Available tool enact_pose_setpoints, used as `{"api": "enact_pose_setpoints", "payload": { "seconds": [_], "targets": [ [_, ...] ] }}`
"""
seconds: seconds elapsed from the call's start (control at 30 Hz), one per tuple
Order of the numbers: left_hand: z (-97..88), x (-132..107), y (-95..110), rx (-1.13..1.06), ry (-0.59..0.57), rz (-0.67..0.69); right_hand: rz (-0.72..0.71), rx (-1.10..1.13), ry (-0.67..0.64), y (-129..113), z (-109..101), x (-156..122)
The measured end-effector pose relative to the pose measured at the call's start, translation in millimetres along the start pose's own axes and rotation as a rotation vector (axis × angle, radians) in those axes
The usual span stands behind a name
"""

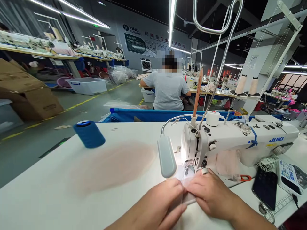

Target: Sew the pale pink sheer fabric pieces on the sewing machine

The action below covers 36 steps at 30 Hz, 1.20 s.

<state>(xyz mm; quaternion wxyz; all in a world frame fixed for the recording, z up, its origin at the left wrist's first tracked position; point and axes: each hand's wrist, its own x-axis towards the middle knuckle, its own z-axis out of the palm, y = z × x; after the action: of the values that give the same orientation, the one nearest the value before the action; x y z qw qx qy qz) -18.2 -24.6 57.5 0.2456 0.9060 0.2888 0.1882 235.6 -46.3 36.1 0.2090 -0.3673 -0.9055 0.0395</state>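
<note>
Both hands are together just in front of the needle area of a white JUKI sewing machine (pixel 242 137). My left hand (pixel 165 198) has its fingers curled and pressed down on a thin, pale piece of fabric (pixel 190 198). From the other side my right hand (pixel 209 191), with a ring on one finger, pinches the same fabric. The fabric runs up toward the presser foot (pixel 186 169), which is partly lit and small in view. My fingers hide much of the cloth. A grey lamp head (pixel 166 156) hangs left of the needle, close above my left hand.
A blue thread cone (pixel 89 134) stands on the white table (pixel 48 198) at left. To the right lie orange-handled snips (pixel 245 178), a black phone (pixel 265 187), a ruler (pixel 283 204) and a coiled white cable (pixel 268 163). A person in grey (pixel 168 89) sits ahead, facing away.
</note>
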Motion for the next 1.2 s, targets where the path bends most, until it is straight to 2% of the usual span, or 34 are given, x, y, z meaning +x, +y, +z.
{"api": "enact_pose_setpoints", "payload": {
  "seconds": [0.1,0.23,0.4,0.7,0.83,0.93,1.07,1.13,1.2],
  "targets": [
    [5.8,4,-9,0.054,0.087,0.063,0.028,-0.073,-0.056,3,0,-2],
    [27.3,4,-20,0.161,0.224,0.181,0.036,-0.081,-0.085,5,-1,-4],
    [47.4,2,-29,0.169,0.289,0.212,0.070,-0.089,-0.120,3,-4,-5],
    [25.4,8,-24,0.254,0.218,0.184,0.130,-0.112,-0.032,8,4,-3],
    [29.8,11,-31,0.264,0.309,0.173,0.137,-0.116,0.011,11,4,-2],
    [36.2,9,-30,0.278,0.312,0.185,0.107,-0.117,0.042,10,1,-2],
    [45.9,5,-26,0.277,0.354,0.287,-0.005,-0.100,-0.018,5,-3,-3],
    [47.5,4,-26,0.268,0.376,0.318,-0.025,-0.103,-0.047,3,-3,-4],
    [43.8,4,-24,0.274,0.344,0.316,-0.015,-0.116,-0.050,3,-2,-4]
  ]
}}
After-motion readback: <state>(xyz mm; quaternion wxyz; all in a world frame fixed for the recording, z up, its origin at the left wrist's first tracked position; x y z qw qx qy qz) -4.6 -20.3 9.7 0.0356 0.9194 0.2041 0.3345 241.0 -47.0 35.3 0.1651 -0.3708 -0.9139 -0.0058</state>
